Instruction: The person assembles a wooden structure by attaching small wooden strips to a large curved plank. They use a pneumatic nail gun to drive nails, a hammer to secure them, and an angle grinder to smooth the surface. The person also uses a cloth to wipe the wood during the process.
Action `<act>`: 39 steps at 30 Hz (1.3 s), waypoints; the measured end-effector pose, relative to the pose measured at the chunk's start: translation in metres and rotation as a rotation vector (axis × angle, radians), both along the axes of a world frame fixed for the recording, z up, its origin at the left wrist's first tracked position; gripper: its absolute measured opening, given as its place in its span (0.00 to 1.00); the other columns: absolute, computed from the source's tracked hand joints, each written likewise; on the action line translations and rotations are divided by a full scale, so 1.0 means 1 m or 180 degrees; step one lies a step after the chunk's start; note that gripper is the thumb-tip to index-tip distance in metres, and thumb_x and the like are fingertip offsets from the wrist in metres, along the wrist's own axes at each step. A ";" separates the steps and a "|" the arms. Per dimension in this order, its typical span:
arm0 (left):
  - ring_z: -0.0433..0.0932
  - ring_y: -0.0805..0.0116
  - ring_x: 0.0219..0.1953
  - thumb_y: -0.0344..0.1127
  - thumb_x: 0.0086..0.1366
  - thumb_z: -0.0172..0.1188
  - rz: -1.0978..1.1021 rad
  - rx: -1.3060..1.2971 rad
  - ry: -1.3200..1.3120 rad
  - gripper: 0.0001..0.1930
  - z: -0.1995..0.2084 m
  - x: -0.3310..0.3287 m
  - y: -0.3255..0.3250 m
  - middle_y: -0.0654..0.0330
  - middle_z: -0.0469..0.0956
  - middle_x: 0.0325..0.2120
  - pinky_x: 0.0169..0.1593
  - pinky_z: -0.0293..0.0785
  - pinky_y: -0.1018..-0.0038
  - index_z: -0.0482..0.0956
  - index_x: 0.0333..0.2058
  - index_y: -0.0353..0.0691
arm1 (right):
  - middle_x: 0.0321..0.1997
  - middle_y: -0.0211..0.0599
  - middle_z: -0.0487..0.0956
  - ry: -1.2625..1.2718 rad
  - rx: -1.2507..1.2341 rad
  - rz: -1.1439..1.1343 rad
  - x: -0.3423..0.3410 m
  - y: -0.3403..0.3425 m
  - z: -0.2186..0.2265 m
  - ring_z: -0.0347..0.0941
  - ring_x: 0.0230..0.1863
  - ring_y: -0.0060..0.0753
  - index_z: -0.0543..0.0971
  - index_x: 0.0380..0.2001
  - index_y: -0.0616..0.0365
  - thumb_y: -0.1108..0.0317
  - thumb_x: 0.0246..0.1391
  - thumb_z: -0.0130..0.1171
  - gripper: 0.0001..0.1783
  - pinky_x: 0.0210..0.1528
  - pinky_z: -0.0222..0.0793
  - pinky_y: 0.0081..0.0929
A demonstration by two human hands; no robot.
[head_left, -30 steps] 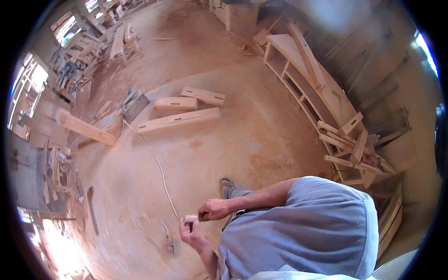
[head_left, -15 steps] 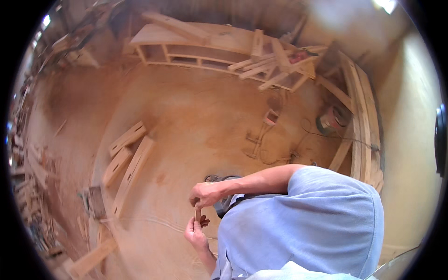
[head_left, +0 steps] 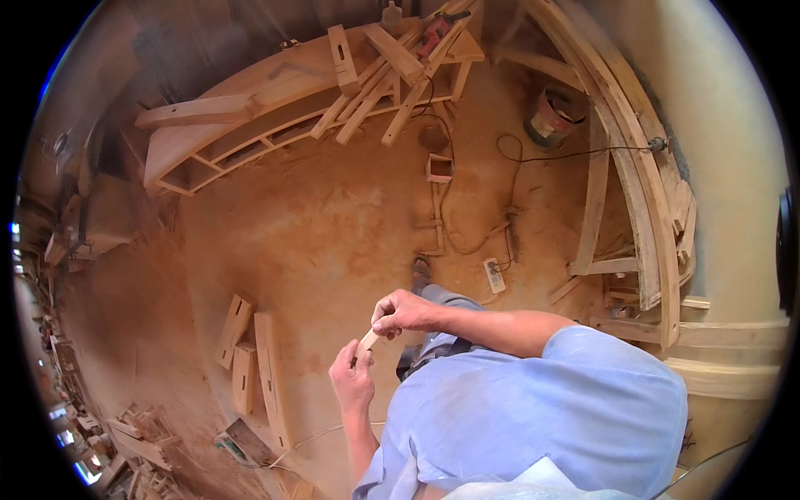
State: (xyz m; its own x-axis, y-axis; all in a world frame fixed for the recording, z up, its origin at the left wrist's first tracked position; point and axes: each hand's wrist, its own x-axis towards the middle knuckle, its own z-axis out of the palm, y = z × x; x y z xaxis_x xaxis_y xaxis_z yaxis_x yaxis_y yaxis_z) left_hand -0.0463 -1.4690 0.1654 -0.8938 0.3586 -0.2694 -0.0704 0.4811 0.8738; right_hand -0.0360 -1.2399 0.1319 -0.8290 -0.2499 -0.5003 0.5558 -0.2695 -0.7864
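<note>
Held one small wooden piece (head_left: 367, 340) in front of the trunk, above the dusty floor (head_left: 317, 225), between the left hand (head_left: 352, 379) and the right hand (head_left: 404, 312). Appeared short, slim, straight-sided and pale, lighter than the reddish-brown floor behind, with the upper end slanted toward the right hand and both ends partly covered by fingers. Could not tell finer surface detail at so small a scale.

Had the left hand closed to a narrow pinch, thumb and fingertips about the lower end of the piece. Had the right hand likewise nearly closed, thumb and curled fingers on the upper end. Left only a short middle stretch of wood bare between the two grips.

Counted two hands on one piece. Counted, on the floor at lower left, three slotted beams (head_left: 272, 379), two short and one long, lying near one another. Counted close by one boxlike object (head_left: 250, 442) of uncertain kind, near a pale cord (head_left: 317, 435). Counted, farther off: one long wooden frame (head_left: 292, 93) with open compartments, topped at one end by loose bars (head_left: 410, 108) with one red tool (head_left: 437, 32) among them; one bucket (head_left: 554, 117); one small open box (head_left: 439, 168); one white power strip (head_left: 494, 275). Could not count reliably the overlapping boards (head_left: 667, 308) at right.
</note>
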 end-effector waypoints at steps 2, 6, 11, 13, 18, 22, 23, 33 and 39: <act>0.79 0.74 0.28 0.24 0.66 0.62 -0.0108 0.0002 -0.0009 0.15 -0.001 -0.030 0.031 0.60 0.80 0.30 0.35 0.76 0.77 0.79 0.50 0.24 | 0.27 0.32 0.83 -0.0075 -0.0117 -0.0158 -0.023 0.035 -0.005 0.78 0.28 0.21 0.83 0.33 0.60 0.66 0.58 0.64 0.08 0.32 0.71 0.20; 0.78 0.73 0.29 0.25 0.68 0.62 0.0133 0.0375 -0.0382 0.17 0.000 -0.083 0.086 0.58 0.81 0.31 0.35 0.77 0.77 0.77 0.53 0.24 | 0.29 0.33 0.83 -0.0223 0.0223 -0.0747 -0.062 0.108 -0.010 0.79 0.28 0.22 0.83 0.38 0.62 0.64 0.59 0.63 0.11 0.31 0.73 0.21; 0.80 0.71 0.30 0.24 0.69 0.60 0.0485 0.0869 -0.0808 0.19 0.001 -0.138 0.137 0.54 0.82 0.33 0.37 0.79 0.75 0.74 0.56 0.21 | 0.31 0.34 0.84 -0.0196 0.0306 -0.1831 -0.094 0.204 0.000 0.79 0.29 0.23 0.81 0.41 0.63 0.67 0.58 0.63 0.12 0.31 0.74 0.22; 0.81 0.69 0.31 0.23 0.68 0.59 0.0499 0.0792 -0.0864 0.19 -0.003 -0.166 0.158 0.51 0.83 0.35 0.37 0.80 0.73 0.74 0.56 0.20 | 0.31 0.34 0.83 -0.0182 0.0386 -0.2157 -0.096 0.239 -0.002 0.79 0.29 0.23 0.81 0.41 0.62 0.68 0.58 0.62 0.11 0.31 0.74 0.22; 0.84 0.65 0.31 0.21 0.66 0.57 0.0718 0.1124 -0.1332 0.21 -0.023 -0.247 0.217 0.45 0.83 0.38 0.37 0.81 0.71 0.72 0.57 0.17 | 0.31 0.32 0.83 -0.0389 0.0534 -0.2735 -0.116 0.311 -0.011 0.78 0.28 0.22 0.79 0.40 0.60 0.68 0.58 0.61 0.09 0.32 0.73 0.23; 0.84 0.63 0.32 0.22 0.68 0.55 0.0736 0.1330 -0.1772 0.21 -0.046 -0.321 0.268 0.43 0.83 0.38 0.36 0.82 0.70 0.70 0.58 0.17 | 0.31 0.31 0.82 -0.0466 0.1008 -0.2792 -0.181 0.377 -0.017 0.78 0.27 0.22 0.79 0.40 0.60 0.70 0.57 0.61 0.09 0.30 0.72 0.21; 0.84 0.63 0.32 0.22 0.68 0.54 0.0714 0.1357 -0.1873 0.21 -0.056 -0.343 0.279 0.43 0.83 0.38 0.36 0.82 0.70 0.70 0.58 0.17 | 0.30 0.31 0.82 -0.0457 0.1127 -0.2799 -0.205 0.395 -0.018 0.78 0.27 0.22 0.79 0.40 0.60 0.70 0.57 0.61 0.09 0.30 0.71 0.21; 0.84 0.64 0.32 0.26 0.70 0.55 0.0829 0.0796 -0.2133 0.19 -0.117 -0.557 0.349 0.45 0.83 0.41 0.36 0.82 0.74 0.73 0.56 0.19 | 0.31 0.35 0.82 -0.0180 0.2533 -0.2535 -0.525 0.625 -0.065 0.77 0.28 0.23 0.80 0.44 0.65 0.67 0.54 0.63 0.16 0.31 0.72 0.24; 0.84 0.61 0.33 0.25 0.70 0.53 0.1022 0.0288 -0.2185 0.21 -0.138 -0.595 0.334 0.43 0.82 0.41 0.36 0.82 0.71 0.70 0.58 0.16 | 0.50 0.54 0.82 0.0403 0.4875 -0.1511 -0.673 0.725 -0.104 0.80 0.51 0.53 0.74 0.60 0.62 0.60 0.51 0.66 0.33 0.54 0.76 0.42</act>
State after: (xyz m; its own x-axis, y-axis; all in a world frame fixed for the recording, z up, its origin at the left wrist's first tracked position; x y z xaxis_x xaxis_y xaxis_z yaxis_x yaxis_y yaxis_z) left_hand -0.6409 -1.1353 0.0274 -0.6004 0.1566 -0.7842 -0.7365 0.2738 0.6186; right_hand -0.7088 -0.5152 0.0276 -0.7353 0.6759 0.0488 0.5690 0.6550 -0.4973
